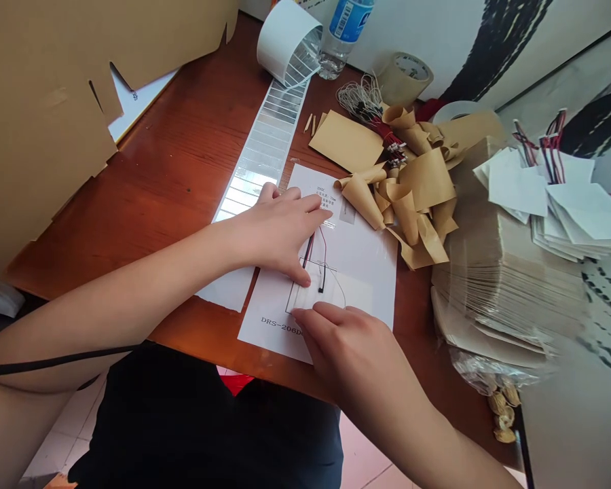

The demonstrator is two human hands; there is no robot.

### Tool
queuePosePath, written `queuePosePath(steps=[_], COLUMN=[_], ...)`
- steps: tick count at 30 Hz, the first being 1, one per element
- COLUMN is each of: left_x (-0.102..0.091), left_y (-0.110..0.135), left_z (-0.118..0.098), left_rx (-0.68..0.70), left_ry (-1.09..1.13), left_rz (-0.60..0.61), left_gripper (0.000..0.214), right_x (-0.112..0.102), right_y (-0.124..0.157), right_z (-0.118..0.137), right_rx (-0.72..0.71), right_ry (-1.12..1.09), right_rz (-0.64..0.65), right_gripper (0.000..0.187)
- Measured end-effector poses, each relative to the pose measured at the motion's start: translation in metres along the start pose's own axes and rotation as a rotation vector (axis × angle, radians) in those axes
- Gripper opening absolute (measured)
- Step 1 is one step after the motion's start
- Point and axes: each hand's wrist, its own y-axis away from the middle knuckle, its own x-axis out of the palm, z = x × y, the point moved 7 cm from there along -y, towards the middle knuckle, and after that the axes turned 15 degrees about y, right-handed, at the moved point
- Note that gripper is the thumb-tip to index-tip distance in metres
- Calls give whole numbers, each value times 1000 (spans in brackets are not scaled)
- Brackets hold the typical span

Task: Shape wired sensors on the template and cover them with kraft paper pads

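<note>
Black top [204, 428] sits at the front edge of a reddish-brown wooden worktop [106, 231], both bare forearms reaching over it. Left hand [280, 231] lies spread and unclenched, its fingertips pressing a white printed sheet [361, 258], seemingly to keep it flat. Right hand [341, 346] curves loosely at the lower edge of a small white pad [310, 288], grasping nothing visible. Thin red and black wires [322, 268] rise from the pad, which lies mid-sheet near the front edge; curled tan paper strips [412, 204] are heaped just right.
</note>
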Motion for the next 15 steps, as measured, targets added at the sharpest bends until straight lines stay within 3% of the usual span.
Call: queuePosePath(steps=[15], left_x=[5], left_y=[8], left_z=[-4], left_rx=[-28], left_ry=[-30], left_rz=[74], left_gripper=[116], right_x=[6], right_y=[2], right_z=[0], right_rx=[-6], right_ry=[1], right_rz=[81], right_gripper=[33])
